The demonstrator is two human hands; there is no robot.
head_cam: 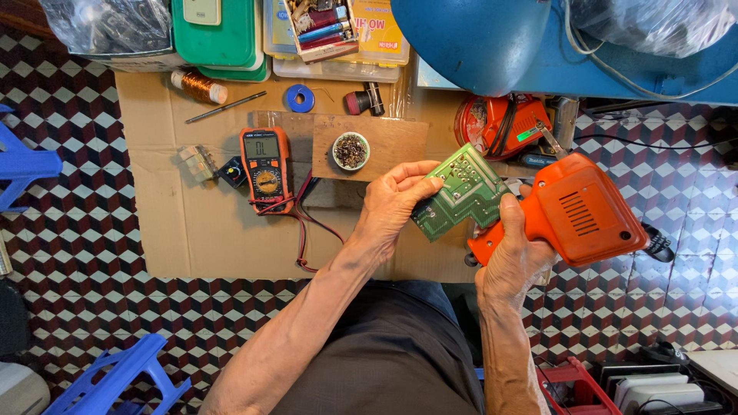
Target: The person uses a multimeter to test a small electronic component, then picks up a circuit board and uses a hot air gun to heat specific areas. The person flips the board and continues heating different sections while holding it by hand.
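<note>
1. The circuit board [461, 192] is a flat green rectangle with pale traces and small silvery solder dots; it is tilted, with one corner pointing up and away from the person.
2. The soldering gun [569, 219] has a smooth orange plastic body, boxy, with a slotted vent on its side and a pistol-shaped handle.
3. The left hand [392, 207] pinches the board's left edge, thumb on top and fingers curled beneath, its forearm reaching up from the lower left.
4. The right hand [515, 246] is wrapped closed around the gun's handle, knuckles touching the board's right edge; the gun's tip is hidden behind the board.
5. Board and gun are held above the near right edge of a brown cardboard sheet [192, 223] lying on a checkered tile floor [69, 177].
6. On the cardboard, well left of the hands, sit an orange multimeter [265, 161] with red and black leads, and a small round tin [350, 151] on a wooden board [384, 142].
7. Bare cardboard lies under and left of the left hand; an orange tool case [503, 127] crowds the space just behind the board.
</note>
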